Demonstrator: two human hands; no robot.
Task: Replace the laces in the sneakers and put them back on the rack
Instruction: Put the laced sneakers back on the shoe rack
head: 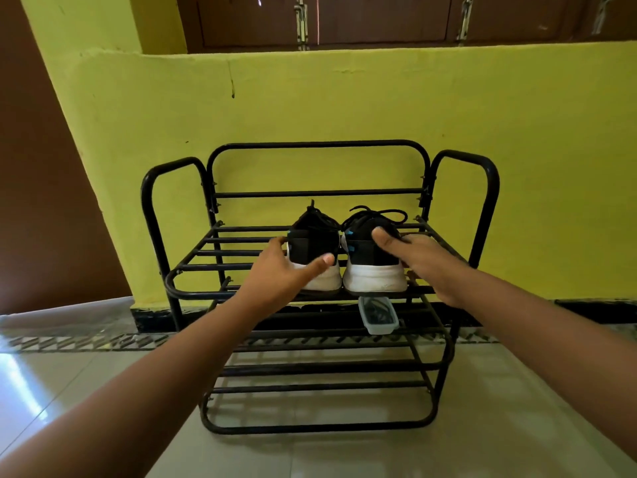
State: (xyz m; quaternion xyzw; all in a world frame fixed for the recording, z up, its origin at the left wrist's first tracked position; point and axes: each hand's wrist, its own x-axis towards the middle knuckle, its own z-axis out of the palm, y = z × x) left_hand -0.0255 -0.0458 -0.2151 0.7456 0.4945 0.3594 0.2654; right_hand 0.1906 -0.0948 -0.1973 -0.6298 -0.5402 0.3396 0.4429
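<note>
Left hand (287,267): fingers spread wide around the heel of the left sneaker (315,251), thumb across its white sole, fingertips at its outer side. Right hand (418,258): thumb on the black heel collar of the right sneaker (374,257), fingers wrapped round its outer side. Both sneakers: top shelf of the black rack (193,267), side by side, heels toward the camera, toes toward the yellow wall (310,105), long axes front-to-back. Laces (382,215): black, loose on top. Clear container (377,317): shelf below.

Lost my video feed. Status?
Left hand grips left sneaker heel, right hand grips right sneaker. Both on rack top shelf. Nothing in the way.
</note>
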